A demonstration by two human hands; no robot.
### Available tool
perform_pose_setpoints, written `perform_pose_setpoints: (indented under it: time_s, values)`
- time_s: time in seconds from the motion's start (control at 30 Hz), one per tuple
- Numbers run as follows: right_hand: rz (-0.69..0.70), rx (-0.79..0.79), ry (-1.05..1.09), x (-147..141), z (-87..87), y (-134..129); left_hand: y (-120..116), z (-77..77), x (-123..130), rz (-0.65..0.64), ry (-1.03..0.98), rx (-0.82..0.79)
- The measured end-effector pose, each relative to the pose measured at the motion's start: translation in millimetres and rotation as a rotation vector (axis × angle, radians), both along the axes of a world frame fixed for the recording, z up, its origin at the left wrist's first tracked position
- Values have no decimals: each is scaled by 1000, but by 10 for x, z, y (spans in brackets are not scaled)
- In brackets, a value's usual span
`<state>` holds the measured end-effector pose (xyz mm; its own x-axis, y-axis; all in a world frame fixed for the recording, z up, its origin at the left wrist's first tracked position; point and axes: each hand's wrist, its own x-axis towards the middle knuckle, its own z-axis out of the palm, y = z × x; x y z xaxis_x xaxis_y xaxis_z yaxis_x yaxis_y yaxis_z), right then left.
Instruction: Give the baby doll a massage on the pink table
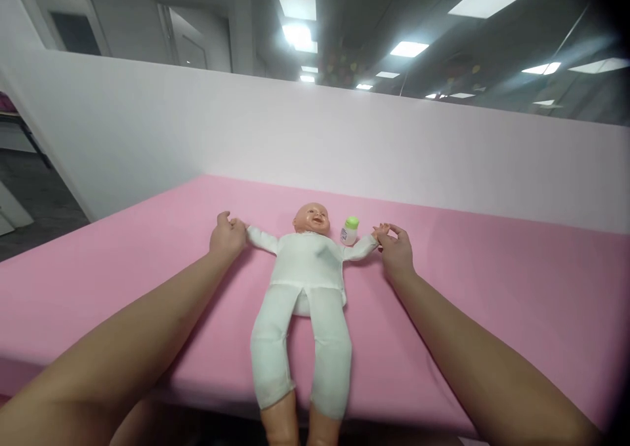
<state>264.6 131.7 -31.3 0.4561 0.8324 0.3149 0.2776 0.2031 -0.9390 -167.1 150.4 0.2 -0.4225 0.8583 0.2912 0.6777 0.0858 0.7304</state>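
Observation:
A baby doll (309,262) in a white top and white trousers lies on its back on the pink padded surface (418,341), its head toward the wall and its arms spread to both sides. My left hand (229,235) is closed around the doll's hand on the left. On the right, my right hand (396,250) pinches the doll's other hand, whose small fingers show beyond mine. A small clear bottle (349,231) with a green cap stands beside the doll's head, between the head and the arm on the right.
A low white wall (315,138) runs behind the pink surface, with glass above it that shows ceiling lights. The surface's front edge lies close to my body, and the doll's lower legs hang over it. Dark floor (44,197) shows at the far left.

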Motion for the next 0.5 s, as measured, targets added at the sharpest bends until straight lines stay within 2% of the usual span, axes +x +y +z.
perform_pose_setpoints:
  time_s: [0.13, 0.37, 0.5]
  values:
    - [-103, -179, -119, 118, -102, 102, -7, -20, -1, 51, 80, -28]
    - [17, -196, -314, 145, -80, 30, -363, 63, 198, 75, 226, 133]
    - [77, -191, -348, 175, -87, 1, -692, 95, 251, -82, 202, 221]
